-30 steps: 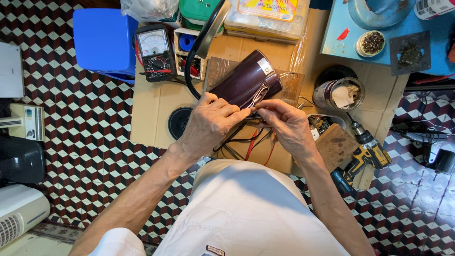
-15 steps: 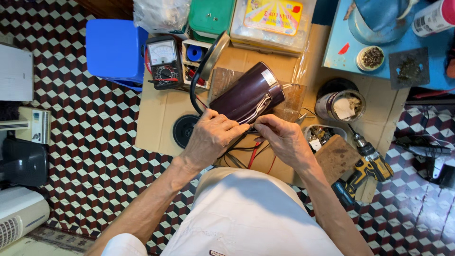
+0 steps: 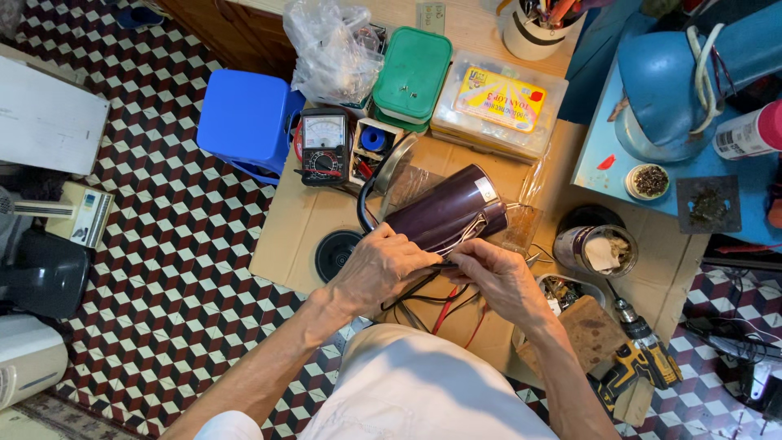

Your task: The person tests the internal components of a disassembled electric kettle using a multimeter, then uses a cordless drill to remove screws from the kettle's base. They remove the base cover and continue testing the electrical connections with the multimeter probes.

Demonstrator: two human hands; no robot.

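While you sit over the flat brown cardboard sheet (image 3: 309, 228) spread on the checkered tile floor (image 3: 163, 244), the dark maroon cylindrical kettle body with its black loop handle (image 3: 444, 213) lies on its side at the middle of the sheet, open base end turned toward you. It looks like a thin, glossy shell: probably light for its size, stiff, and smooth enough to roll or slip, so I judge the safest hold is around the barrel near the base rim or by the handle, not by the wiring.

Your left hand (image 3: 379, 269) is wrapped over the near end of the kettle body, fingers closed on the rim and steadying it. Your right hand (image 3: 501, 281) sits just beside, fingers pinched narrow on the thin pale wires (image 3: 466, 236) that run out of the base; I can't tell exactly which lead is pinched. Those wires will likely be soft and easy to strain at their joints, so grip lightly and near the ends.

Below your hands, loose red and black leads (image 3: 444, 305) trail across the cardboard toward your lap.

Around you: a blue plastic stool (image 3: 244, 122) to the far left, a yellow-and-black cordless drill (image 3: 639, 363) to the right, a black analogue multimeter (image 3: 324, 147) beyond the kettle, and a round black disc (image 3: 336, 254) touching the cardboard just left of your left wrist.
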